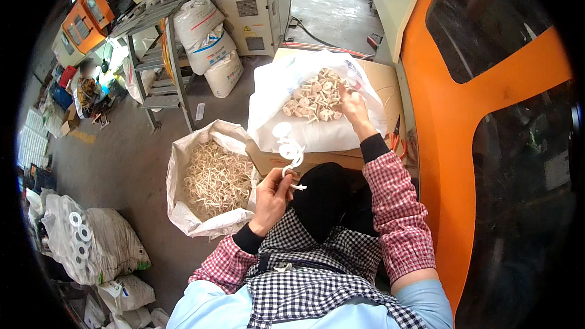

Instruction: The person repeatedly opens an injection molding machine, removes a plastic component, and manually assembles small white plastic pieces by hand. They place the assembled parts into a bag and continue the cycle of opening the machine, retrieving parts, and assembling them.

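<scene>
My left hand (270, 200) is closed on a white plastic moulding, a curved runner with round discs (286, 150) standing up from it. It is held in front of my lap, between two bags. Up and to the right, my right hand (354, 109) reaches over a pile of cream disc-headed plastic pegs (315, 94), fingers stretched out at the pile's right edge. Nothing shows in its fingers, though their undersides are hidden. The pegs lie in a spread white plastic bag (268, 113) on a cardboard box (381, 79).
An open woven sack (177, 204) full of curly plastic runner scraps (218, 178) stands at left. Red-handled cutters (397, 140) lie at the box's right. An orange machine frame (448, 146) rises close on the right. Stacked sacks (210, 45) and metal steps (159, 76) stand farther off; another person (85, 88) is far left.
</scene>
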Demonstrator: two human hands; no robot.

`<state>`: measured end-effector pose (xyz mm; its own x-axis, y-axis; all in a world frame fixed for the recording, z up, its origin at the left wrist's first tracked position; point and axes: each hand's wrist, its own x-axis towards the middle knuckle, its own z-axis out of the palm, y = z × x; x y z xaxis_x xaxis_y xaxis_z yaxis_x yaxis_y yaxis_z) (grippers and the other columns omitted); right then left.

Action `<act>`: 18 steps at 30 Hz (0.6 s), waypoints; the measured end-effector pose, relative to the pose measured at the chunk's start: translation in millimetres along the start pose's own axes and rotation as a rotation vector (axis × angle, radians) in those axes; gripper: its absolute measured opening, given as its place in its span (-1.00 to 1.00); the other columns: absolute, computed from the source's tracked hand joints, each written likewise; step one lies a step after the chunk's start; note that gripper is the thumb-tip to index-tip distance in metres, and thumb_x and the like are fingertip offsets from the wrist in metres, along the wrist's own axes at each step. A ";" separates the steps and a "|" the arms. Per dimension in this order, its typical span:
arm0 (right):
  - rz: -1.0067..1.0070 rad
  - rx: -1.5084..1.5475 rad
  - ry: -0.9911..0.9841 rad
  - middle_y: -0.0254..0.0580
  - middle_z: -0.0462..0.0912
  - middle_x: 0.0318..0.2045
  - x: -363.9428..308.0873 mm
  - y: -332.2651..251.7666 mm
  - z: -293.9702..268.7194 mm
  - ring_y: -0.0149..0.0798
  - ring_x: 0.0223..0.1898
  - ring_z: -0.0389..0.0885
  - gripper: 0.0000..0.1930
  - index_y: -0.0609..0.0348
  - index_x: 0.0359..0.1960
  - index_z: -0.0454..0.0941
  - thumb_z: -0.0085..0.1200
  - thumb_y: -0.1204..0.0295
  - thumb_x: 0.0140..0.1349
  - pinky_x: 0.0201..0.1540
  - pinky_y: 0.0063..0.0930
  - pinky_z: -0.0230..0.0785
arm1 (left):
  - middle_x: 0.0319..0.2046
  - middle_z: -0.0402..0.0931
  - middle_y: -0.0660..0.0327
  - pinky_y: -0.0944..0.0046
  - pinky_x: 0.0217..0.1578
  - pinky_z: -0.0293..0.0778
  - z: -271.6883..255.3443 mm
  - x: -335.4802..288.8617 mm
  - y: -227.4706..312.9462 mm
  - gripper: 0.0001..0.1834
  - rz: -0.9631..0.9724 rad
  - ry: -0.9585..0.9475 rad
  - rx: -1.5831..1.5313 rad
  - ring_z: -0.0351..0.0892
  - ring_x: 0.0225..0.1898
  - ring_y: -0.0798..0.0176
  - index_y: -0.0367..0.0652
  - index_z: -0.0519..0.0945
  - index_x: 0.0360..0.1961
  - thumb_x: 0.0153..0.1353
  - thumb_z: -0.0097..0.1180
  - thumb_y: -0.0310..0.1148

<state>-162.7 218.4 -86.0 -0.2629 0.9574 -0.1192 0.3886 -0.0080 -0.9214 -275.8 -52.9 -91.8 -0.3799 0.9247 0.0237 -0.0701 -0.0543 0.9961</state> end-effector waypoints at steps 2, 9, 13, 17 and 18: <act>-0.317 -0.001 -0.301 -0.09 0.57 -0.20 -23.3 -10.5 3.4 -0.30 -0.24 0.58 -0.51 0.42 -0.03 0.40 -0.05 0.15 0.26 -0.17 -0.49 0.41 | -0.53 0.41 0.37 0.55 -0.60 0.24 0.1 2.4 0.6 -0.86 -0.033 -0.102 -0.018 0.31 -0.62 0.56 -0.26 0.50 -0.22 0.30 -0.07 -0.43; -0.392 0.291 -1.140 -0.19 0.56 -0.10 -121.3 -28.2 -3.6 -0.36 -0.07 0.50 -0.69 0.29 0.02 0.42 -0.04 0.47 0.25 0.05 -0.45 0.33 | -0.55 0.39 0.39 0.53 -0.55 0.25 -7.9 2.3 -14.3 -0.84 -0.152 -0.299 -0.088 0.29 -0.58 0.55 -0.26 0.50 -0.17 0.28 -0.04 -0.45; -0.407 0.149 -0.758 -0.20 0.60 -0.30 -148.3 -26.6 -4.6 -0.31 -0.24 0.56 -0.86 0.31 -0.23 0.48 0.01 0.55 0.17 -0.14 -0.48 0.40 | -0.52 0.47 0.31 0.49 -0.50 0.34 -3.7 6.8 -25.3 -0.78 0.111 -0.108 0.205 0.42 -0.55 0.46 -0.23 0.48 -0.08 0.27 -0.03 -0.43; -1.172 -0.481 -0.223 -0.14 0.51 -0.37 -171.2 -21.5 6.7 -0.12 -0.24 0.53 -0.84 0.24 -0.34 0.44 0.02 0.53 -0.01 -0.14 -0.37 0.38 | -0.42 0.53 0.21 0.34 -0.43 0.41 -6.9 1.2 -27.2 -0.76 0.134 0.073 0.198 0.50 -0.51 0.31 -0.19 0.45 -0.10 0.31 -0.09 -0.29; -1.257 -0.620 -0.211 -0.16 0.50 -0.31 -179.4 -18.9 8.8 -0.20 -0.20 0.53 -0.77 0.20 -0.30 0.45 0.00 0.46 -0.06 -0.10 -0.33 0.37 | -0.42 0.53 0.22 0.34 -0.44 0.41 -9.3 -2.8 -26.1 -0.77 -0.229 -0.112 -0.244 0.50 -0.51 0.31 -0.19 0.46 -0.14 0.32 -0.09 -0.28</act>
<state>-130.7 44.2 -50.4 -0.8221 0.1711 0.5431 0.1051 0.9830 -0.1507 -281.5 -57.6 -118.7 -0.2263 0.9582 -0.1748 -0.3648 0.0830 0.9274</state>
